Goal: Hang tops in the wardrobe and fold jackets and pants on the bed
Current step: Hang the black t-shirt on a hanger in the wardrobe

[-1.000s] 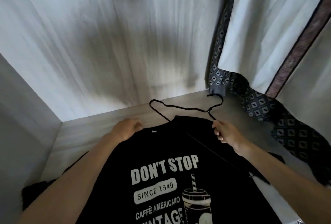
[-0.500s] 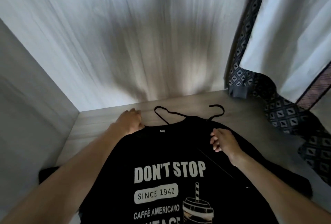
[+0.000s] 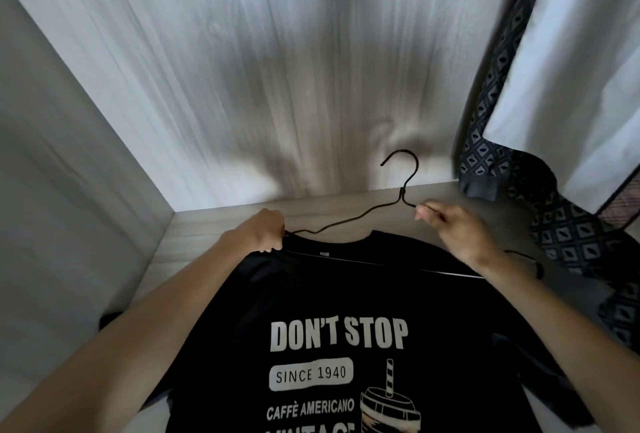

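A black T-shirt (image 3: 329, 301) with white "DON'T STOP" print lies flat on the wardrobe's wooden floor (image 3: 346, 204). A thin black wire hanger (image 3: 349, 221) lies across its collar, hook raised toward the back wall. My left hand (image 3: 263, 230) grips the shirt's left shoulder together with the hanger's left arm. My right hand (image 3: 450, 228) pinches the hanger just right of the hook's neck. The hanger's right end shows beyond my right wrist.
A patterned dark garment (image 3: 568, 231) and a white shirt (image 3: 568, 51) hang at the right, their hems reaching the floor. The wardrobe's back panel (image 3: 277, 69) and left side wall (image 3: 62, 190) enclose the space.
The hanger has turned so its hook now stands up above the collar. My right hand moved up to the hook's neck, and my left hand now grips the hanger's left arm at the shoulder.
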Demonstrator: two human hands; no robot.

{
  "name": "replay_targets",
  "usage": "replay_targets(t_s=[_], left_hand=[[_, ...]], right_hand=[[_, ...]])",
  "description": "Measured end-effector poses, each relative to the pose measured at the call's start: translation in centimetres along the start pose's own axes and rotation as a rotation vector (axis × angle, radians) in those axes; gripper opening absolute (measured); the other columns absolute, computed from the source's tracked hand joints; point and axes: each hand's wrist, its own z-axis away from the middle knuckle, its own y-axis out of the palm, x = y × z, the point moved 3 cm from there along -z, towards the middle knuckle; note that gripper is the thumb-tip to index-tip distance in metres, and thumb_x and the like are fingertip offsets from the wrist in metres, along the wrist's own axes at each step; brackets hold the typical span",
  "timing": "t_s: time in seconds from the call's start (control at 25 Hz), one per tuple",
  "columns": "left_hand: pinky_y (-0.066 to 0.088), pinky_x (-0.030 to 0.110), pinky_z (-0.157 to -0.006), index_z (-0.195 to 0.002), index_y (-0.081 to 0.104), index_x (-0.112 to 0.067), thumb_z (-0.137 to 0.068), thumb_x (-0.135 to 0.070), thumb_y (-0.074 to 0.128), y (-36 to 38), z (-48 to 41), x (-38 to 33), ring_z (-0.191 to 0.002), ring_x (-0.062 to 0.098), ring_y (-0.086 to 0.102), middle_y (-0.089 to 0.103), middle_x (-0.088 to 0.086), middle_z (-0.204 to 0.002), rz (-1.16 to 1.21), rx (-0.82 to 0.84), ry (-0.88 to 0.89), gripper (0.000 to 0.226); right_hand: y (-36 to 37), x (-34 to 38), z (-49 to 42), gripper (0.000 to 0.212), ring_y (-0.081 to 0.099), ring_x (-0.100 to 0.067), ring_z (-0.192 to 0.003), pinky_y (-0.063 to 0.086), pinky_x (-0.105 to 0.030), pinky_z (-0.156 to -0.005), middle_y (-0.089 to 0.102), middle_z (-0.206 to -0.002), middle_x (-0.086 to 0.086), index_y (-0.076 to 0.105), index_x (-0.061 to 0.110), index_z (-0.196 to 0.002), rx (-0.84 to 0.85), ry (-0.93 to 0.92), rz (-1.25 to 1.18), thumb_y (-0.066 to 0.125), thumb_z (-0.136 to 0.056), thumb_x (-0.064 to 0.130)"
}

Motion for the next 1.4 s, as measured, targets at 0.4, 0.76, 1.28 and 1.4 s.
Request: replay_targets(t_s=[0.4,0.76,1.28,1.4], left_hand=[[0.050,0.026,-0.058,-0.100,0.069,0.008,-0.079,0.001,0.060,-3.3,4.8,-0.7,-0.061,0.016,0.060,0.065,0.012,-0.072,0.214,-0.062,0.101,0.024],[0.058,0.033,-0.066,-0.076,0.064,0.011,-0.080,0.003,0.064,-3.8,7.5,-1.9,-0.055,0.018,0.065,0.066,0.022,-0.068,0.590,-0.260,0.053,0.009],[0.051,0.037,-0.083,-0.101,0.066,-0.021,-0.101,-0.039,0.050,-2.0,9.6,0.5,-0.087,0.012,0.066,0.070,-0.005,-0.089,0.507,-0.503,0.316,0.024],[0.048,0.038,-0.071,-0.083,0.060,-0.015,-0.101,-0.043,0.049,-1.8,9.4,0.5,-0.071,0.016,0.062,0.065,-0.002,-0.072,0.619,-0.700,0.183,0.035]], right_hand=[[0.8,6.7,-2.7,0.056,0.066,-0.026,-0.082,0.049,-0.038,-0.070,0.071,-0.084,0.002,0.064,0.035,-0.103,0.039,-0.226,0.140,0.022,-0.091,0.070],[10.2,15.8,-0.5,0.034,0.069,-0.016,-0.093,0.054,-0.044,-0.086,0.075,-0.102,0.004,0.071,0.032,-0.112,0.378,-0.129,-0.294,0.061,-0.088,0.054],[8.8,18.6,1.1,0.023,0.062,-0.021,-0.080,0.051,-0.043,-0.074,0.065,-0.083,0.003,0.057,0.024,-0.090,0.095,-0.376,-0.044,0.050,-0.097,0.045],[7.9,17.0,4.1,0.029,0.048,-0.018,-0.101,0.036,-0.029,-0.088,0.051,-0.113,-0.004,0.053,0.019,-0.120,-0.248,-0.608,0.105,0.055,-0.094,0.031]])
